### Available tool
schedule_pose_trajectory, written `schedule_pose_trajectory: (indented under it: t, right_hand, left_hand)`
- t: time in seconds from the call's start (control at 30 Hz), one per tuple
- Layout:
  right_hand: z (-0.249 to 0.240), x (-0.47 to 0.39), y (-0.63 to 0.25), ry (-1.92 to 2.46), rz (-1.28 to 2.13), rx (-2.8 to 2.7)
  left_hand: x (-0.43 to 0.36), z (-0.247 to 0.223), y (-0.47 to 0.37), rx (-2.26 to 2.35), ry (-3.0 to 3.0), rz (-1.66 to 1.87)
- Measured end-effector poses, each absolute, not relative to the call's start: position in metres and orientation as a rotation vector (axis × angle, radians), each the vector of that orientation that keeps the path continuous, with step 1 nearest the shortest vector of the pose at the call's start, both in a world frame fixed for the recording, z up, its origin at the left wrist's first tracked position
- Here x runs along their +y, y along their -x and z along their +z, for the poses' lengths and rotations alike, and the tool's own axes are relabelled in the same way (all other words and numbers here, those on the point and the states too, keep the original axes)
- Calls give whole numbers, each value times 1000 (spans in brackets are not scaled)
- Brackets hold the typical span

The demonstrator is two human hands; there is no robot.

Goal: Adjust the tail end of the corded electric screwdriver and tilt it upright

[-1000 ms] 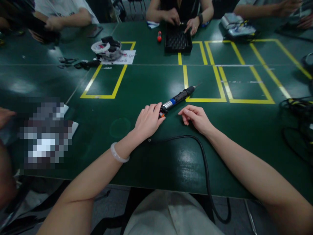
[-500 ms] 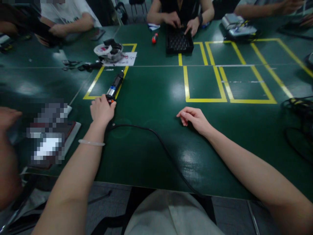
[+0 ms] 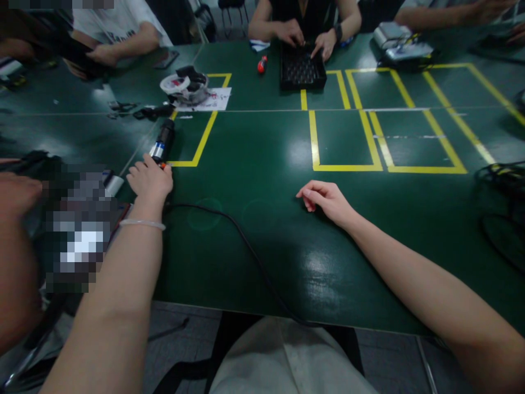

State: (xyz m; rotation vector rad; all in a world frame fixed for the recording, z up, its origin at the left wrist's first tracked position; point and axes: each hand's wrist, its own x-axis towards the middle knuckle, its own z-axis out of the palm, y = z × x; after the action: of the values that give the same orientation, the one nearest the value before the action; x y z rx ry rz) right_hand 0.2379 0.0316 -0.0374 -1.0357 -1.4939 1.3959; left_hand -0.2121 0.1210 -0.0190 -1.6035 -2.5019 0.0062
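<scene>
My left hand is closed around the rear end of a black cylindrical power tool with a silver and blue band, at the left of the green table. The tool points away from me and overlaps the left side of a yellow tape outline. From near that hand a black cable curves across the table to its front edge. My right hand rests on the table right of centre, fingers curled together, with nothing visible in it.
Across the table a person's hands reach into a black tray. A red screwdriver lies beside it. Tape rolls sit on paper at the back left. Black cables lie at the right; a neighbour's arm is at the left edge.
My left hand has moved to the left with the tool, and the cable has shifted left with it. My right hand has stayed in place.
</scene>
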Motion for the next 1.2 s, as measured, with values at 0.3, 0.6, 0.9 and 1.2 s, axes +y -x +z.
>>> schedule_pose_trajectory:
  t: [0.3,0.6,0.9,1.2]
  right_hand:
    - [-36,30,-237,1052,1377,-1510]
    - [-37,32,-236,1059,1388,-1507]
    - [-36,30,-235,1056,1379,-1498]
    - [-40,24,-233,995,1182,-1715]
  left_hand:
    - [117,-21,213,-2490,1640,-170]
    - [91,-22,166,-2371,1800,-172]
    - [48,-9,69,-2047,2156,-51]
    - [23,-10,-16,-1734,2459,-70]
